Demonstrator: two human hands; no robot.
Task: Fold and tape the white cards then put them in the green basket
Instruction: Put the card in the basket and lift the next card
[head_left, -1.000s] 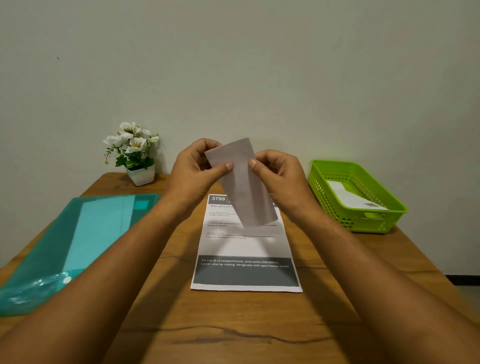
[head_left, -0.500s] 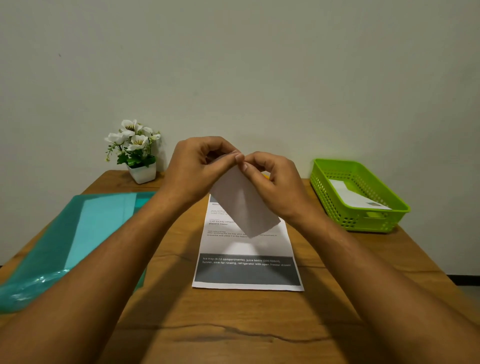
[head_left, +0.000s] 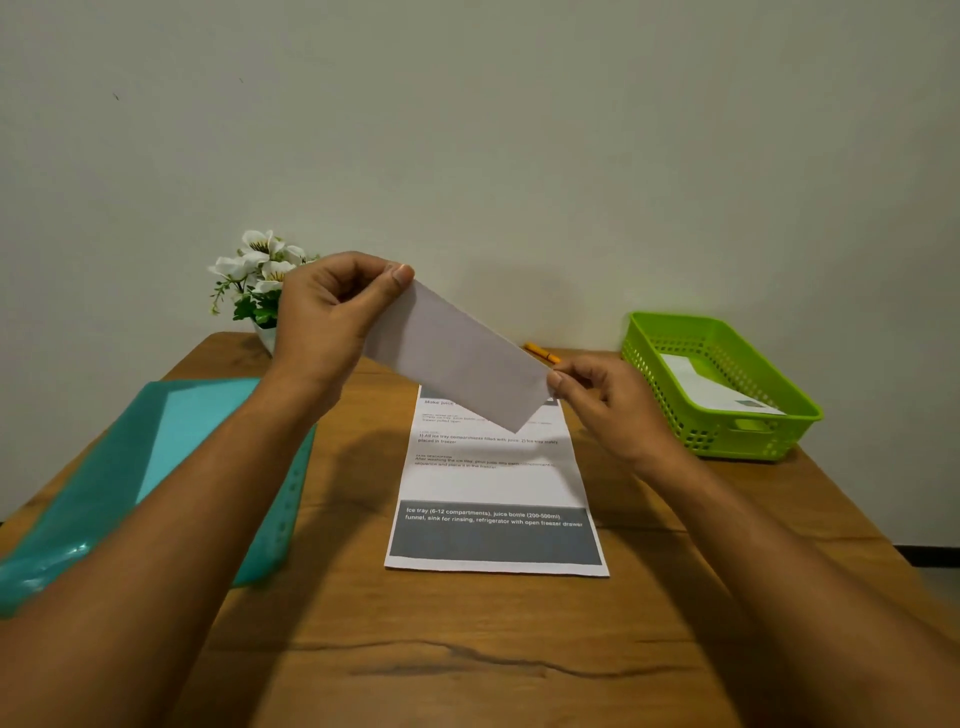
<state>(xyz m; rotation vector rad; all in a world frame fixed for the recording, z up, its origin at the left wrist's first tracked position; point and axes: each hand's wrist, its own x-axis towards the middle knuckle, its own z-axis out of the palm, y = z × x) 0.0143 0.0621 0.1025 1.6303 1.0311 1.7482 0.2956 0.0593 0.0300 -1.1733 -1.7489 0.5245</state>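
A folded white paper card (head_left: 457, 358) hangs slanted in the air above the middle of the brown wooden desk (head_left: 467, 649), over a printed white sheet (head_left: 493, 483). The left hand (head_left: 332, 317) pinches its upper end with thumb and curled fingers; the right hand (head_left: 608, 405) pinches its lower end. The green perforated plastic basket (head_left: 727, 431), holding another white card (head_left: 711, 387), sits at the desk's far right edge.

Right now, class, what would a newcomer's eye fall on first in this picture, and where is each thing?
The white card, held tilted in the air above the middle of the table: the left grip pinches its upper end, the right grip its lower end. Next the bright green basket at back right, with a second card lying inside.
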